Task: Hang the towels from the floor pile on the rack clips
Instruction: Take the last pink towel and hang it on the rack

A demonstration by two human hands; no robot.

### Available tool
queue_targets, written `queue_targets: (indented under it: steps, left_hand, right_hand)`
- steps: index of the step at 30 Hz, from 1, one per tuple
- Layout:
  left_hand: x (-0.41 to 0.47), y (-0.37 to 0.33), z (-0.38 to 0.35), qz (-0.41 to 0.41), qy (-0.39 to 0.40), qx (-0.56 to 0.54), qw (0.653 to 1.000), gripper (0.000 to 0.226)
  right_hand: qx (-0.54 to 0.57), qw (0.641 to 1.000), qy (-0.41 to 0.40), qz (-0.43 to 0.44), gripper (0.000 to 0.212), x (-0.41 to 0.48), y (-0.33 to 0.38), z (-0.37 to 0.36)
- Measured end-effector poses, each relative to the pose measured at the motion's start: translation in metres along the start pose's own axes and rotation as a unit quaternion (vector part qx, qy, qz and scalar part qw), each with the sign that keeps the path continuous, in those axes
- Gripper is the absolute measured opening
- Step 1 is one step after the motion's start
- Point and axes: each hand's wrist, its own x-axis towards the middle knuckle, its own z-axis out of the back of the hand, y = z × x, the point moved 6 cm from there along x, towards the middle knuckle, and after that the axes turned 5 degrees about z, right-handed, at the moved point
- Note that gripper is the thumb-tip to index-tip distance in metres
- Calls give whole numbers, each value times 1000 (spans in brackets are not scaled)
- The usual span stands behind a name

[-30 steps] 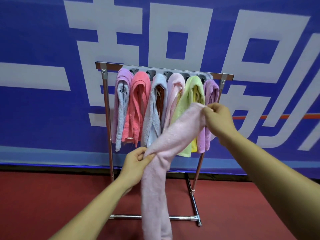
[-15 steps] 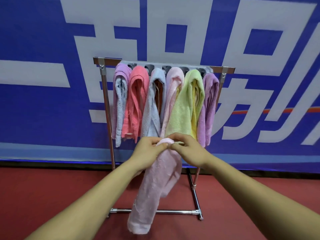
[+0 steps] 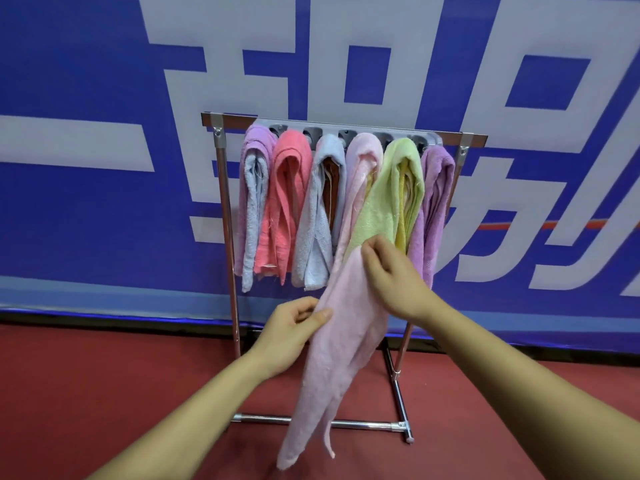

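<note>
I hold a pale pink towel [image 3: 341, 348] in front of a low metal rack [image 3: 227, 216]. My right hand [image 3: 391, 275] pinches its top corner, just below the hanging towels. My left hand [image 3: 294, 327] grips the towel's left edge lower down, thumb on the cloth. The rest of the towel droops toward the floor. Several towels hang from the grey clip bar [image 3: 363, 131]: purple [image 3: 254, 157], coral [image 3: 292, 188], pale blue [image 3: 317, 230], pink [image 3: 362, 168], lime green [image 3: 391, 199] and purple [image 3: 438, 188] at the right end. The floor pile is out of view.
A blue banner wall [image 3: 86, 220] with large white characters stands right behind the rack. The floor [image 3: 86, 393] is red. The rack's chrome base bar [image 3: 363, 424] lies on the floor below the hanging towel.
My hands came together at the towel's middle, then parted again: the right hand rose with a corner and the left slid down the edge. The towel hangs more spread out.
</note>
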Motion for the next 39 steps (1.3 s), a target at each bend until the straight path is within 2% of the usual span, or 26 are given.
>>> queue_targets:
  steps: [3, 6, 8, 11, 13, 15, 18, 21, 24, 25, 27, 29, 31, 35, 39]
  left_hand:
    - [-3, 7, 6, 3, -13, -10, 1000, 14]
    - [-4, 8, 5, 3, -17, 11, 1000, 13]
    - [0, 1, 3, -10, -26, 11, 1000, 14]
    - [12, -15, -2, -21, -30, 16, 999, 19]
    - [20, -23, -10, -22, -17, 49, 998, 11]
    - [25, -28, -20, -17, 5, 62, 998, 13]
    - [24, -28, -27, 9, 10, 53, 998, 21]
    - [22, -27, -16, 21, -22, 57, 998, 9]
    - [16, -26, -3, 19, -41, 77, 996, 7]
    - [14, -24, 0, 25, -40, 83, 995, 12]
    - [9, -18, 2, 28, -19, 107, 994, 36]
    - [4, -9, -1, 38, 20, 112, 993, 61]
    - [2, 2, -4, 58, 45, 102, 992, 68]
    - [7, -10, -15, 52, 22, 39, 998, 23]
    - [19, -34, -36, 33, 3, -17, 999, 17]
  right_hand:
    - [-8, 998, -39, -39, 23, 3, -10, 22]
    - [-38, 996, -33, -72, 25, -3, -28, 29]
    - [-66, 990, 4, -126, 30, -11, -47, 30]
    - [-104, 968, 106, -201, 40, -31, -69, 24]
    - [-56, 969, 149, -191, 35, -42, -68, 13]
    - [17, 974, 163, -153, 25, -47, -55, -5]
    - [108, 972, 166, -125, 34, -51, -42, -31]
    - [115, 978, 141, -106, 12, -51, -39, -41]
    - [149, 976, 111, -110, 30, -46, -36, -41]
    - [169, 973, 108, -118, 27, -44, -35, -42]
    - [204, 965, 100, -127, 21, -39, -32, -41]
    - [221, 962, 79, -138, 26, -34, -31, -35]
    - [226, 962, 47, -145, 30, -32, -33, -22]
    - [181, 972, 20, -151, 19, -32, -45, 2]
    - [140, 978, 22, -150, 21, -38, -58, 14]
